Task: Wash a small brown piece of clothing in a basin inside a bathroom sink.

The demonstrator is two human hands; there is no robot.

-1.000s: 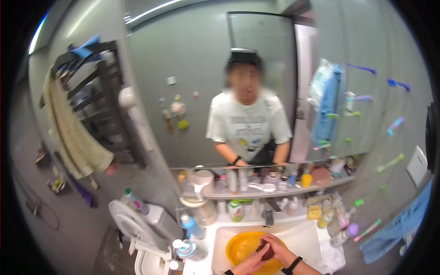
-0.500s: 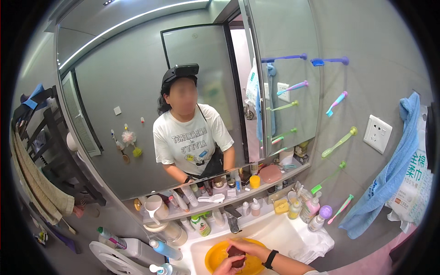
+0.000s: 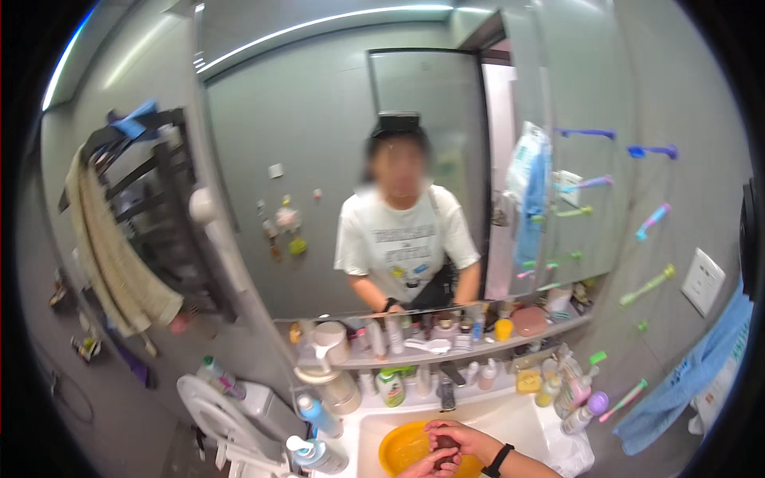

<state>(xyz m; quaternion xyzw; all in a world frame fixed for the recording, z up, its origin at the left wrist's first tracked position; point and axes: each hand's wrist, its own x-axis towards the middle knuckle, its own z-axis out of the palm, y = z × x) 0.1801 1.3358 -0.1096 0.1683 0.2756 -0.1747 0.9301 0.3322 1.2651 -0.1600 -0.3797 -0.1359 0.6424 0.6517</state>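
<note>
Both of my hands are together over a yellow plastic basin (image 3: 397, 450) standing in the white sink (image 3: 522, 426). Between them is a small dark reddish-brown lump (image 3: 449, 446), mostly covered by fingers; its kind is not clear. My left hand (image 3: 433, 464) grips it from below and the left, its lower part cut off by the picture's edge. From above and the right, my right hand (image 3: 462, 438) curls its fingers over the lump; a black band circles that wrist. The dark tap (image 3: 447, 392) rises just behind the hands.
Pump bottles (image 3: 319, 456) stand left of the basin, near a toilet with its lid (image 3: 209, 414) raised. Several bottles and a yellow soap-like block (image 3: 527, 382) line the sink's back right. A crowded shelf (image 3: 470, 348) runs under the mirror (image 3: 319, 159); toothbrushes (image 3: 649, 285) hang on the right wall.
My view has turned, so the room appears shifted to the right. My hands stay over the basin with the dark lump, and the right fingers now wrap more closely over it.
</note>
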